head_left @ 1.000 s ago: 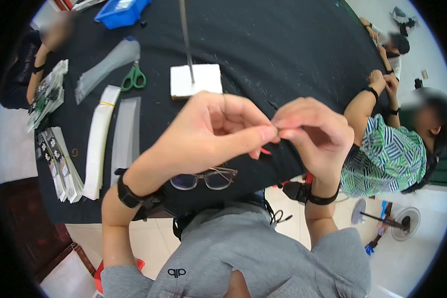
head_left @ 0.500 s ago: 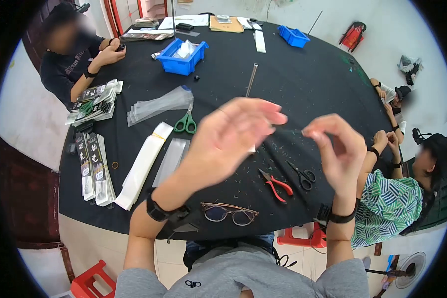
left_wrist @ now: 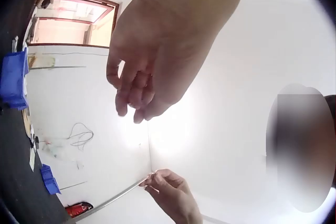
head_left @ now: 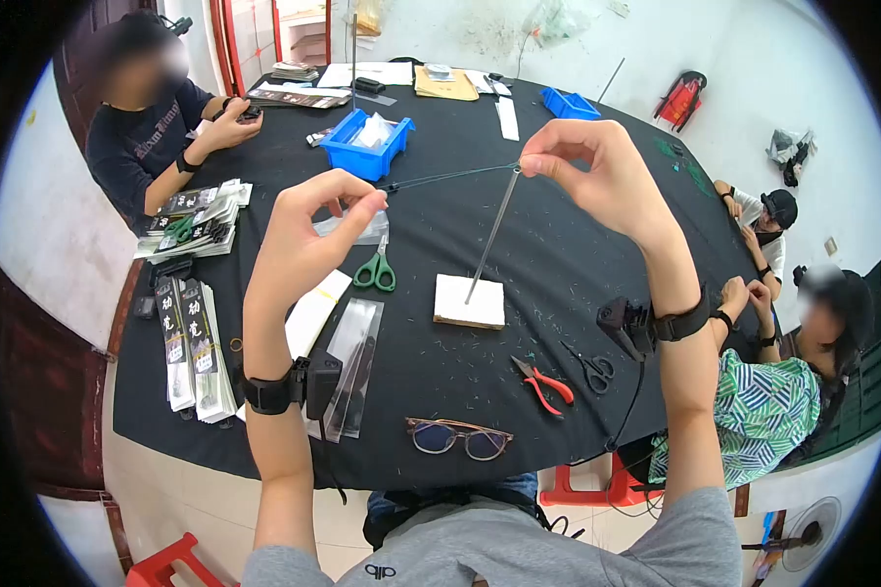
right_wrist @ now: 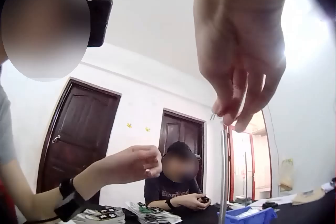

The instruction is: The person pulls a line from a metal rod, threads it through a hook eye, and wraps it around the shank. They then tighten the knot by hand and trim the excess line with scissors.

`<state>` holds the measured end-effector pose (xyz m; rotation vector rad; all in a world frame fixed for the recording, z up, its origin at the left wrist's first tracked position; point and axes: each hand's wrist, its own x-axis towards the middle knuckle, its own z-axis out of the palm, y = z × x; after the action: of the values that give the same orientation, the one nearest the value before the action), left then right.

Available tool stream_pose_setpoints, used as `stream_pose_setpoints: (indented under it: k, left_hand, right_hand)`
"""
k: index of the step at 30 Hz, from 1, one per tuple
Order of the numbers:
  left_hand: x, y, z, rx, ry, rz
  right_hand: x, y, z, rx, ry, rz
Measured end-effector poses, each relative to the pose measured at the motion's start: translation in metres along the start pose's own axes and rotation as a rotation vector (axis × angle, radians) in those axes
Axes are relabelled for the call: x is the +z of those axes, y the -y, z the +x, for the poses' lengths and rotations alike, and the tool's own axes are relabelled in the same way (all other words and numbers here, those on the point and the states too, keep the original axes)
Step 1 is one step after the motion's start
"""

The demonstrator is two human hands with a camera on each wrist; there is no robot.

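Note:
A thin dark green line (head_left: 455, 177) is stretched between my two hands above the table. My left hand (head_left: 308, 225) pinches its left end between thumb and index finger, where a small dark bit shows at the fingertips. My right hand (head_left: 602, 181) pinches the other end, right at the top of an upright metal rod (head_left: 492, 230). That rod leans slightly and stands in a white foam block (head_left: 455, 315). In the right wrist view, the fingers of the right hand (right_wrist: 241, 87) are just above the rod's tip (right_wrist: 223, 140).
Red-handled pliers (head_left: 548, 389), black scissors (head_left: 595, 372) and eyeglasses (head_left: 457, 439) lie near the front edge. Green scissors (head_left: 376, 270), clear plastic sleeves (head_left: 352, 367) and printed packets (head_left: 201, 342) are on the left. A blue bin (head_left: 367, 152) stands behind. Other people sit around the table.
My hands were together low over the table, then moved apart. The right hand has risen to the rod's top and the left has moved left, drawing the line out. The head view has tilted up.

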<state>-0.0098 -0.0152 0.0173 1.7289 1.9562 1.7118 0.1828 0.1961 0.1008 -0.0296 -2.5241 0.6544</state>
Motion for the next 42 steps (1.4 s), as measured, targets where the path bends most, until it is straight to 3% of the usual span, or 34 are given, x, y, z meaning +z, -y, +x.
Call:
stream_pose_setpoints:
  k: [3,15,21,24,34,37,42]
  left_hand:
    - [0.003,-0.005,0.001,0.056,0.023,0.066]
    - [0.014,0.013,0.003,-0.030,0.151,0.060]
    - [0.019,0.020,0.003,-0.056,0.171,0.016]
    - [0.025,0.025,0.004,-0.093,0.202,-0.015]
    - [0.082,0.071,-0.001,-0.309,0.464,-0.429]
    - [0.090,0.071,-0.001,-0.254,0.440,-0.462]
    - [0.094,0.071,-0.001,-0.264,0.433,-0.439]
  right_hand:
    - [0.003,-0.004,0.000,0.007,-0.023,-0.014]
    - [0.002,-0.003,0.003,0.072,0.053,-0.029]
    - [0.001,-0.001,0.005,-0.012,0.041,-0.078]
    - [-0.002,0.003,0.008,0.054,0.106,-0.089]
    - [-0.010,-0.003,0.024,-0.047,0.246,-0.110]
    - [-0.009,-0.003,0.024,-0.054,0.284,-0.153]
    - [-0.005,0.001,0.021,-0.123,0.190,-0.268]
